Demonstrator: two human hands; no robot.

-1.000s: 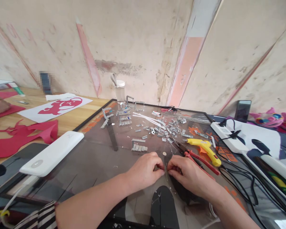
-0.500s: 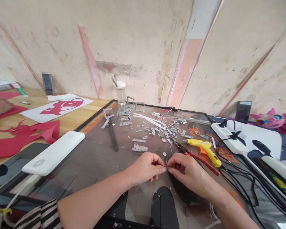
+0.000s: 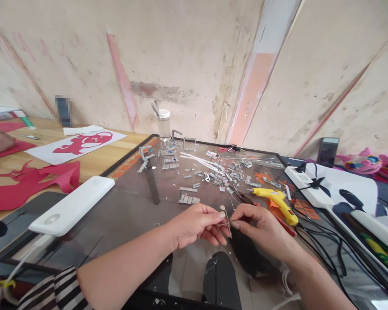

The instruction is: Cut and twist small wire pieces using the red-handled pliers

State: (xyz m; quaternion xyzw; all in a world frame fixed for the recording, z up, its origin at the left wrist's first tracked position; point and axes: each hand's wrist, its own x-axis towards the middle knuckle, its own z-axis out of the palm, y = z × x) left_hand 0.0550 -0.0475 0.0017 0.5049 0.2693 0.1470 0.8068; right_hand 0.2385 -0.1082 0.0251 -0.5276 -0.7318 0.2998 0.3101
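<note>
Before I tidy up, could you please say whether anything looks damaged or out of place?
The wall behind the bottle looks damaged: a dark, rough patch breaks its pale surface. Small grey pieces lie strewn over the table.

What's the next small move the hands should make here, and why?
Probably a small twist: the right hand could turn the thin wire where strands seem to cross, while the left hand steadies it. The left fingers support the wire, and the right fingertips are right beside that crossing, though their exact contact is too small to tell.
</note>
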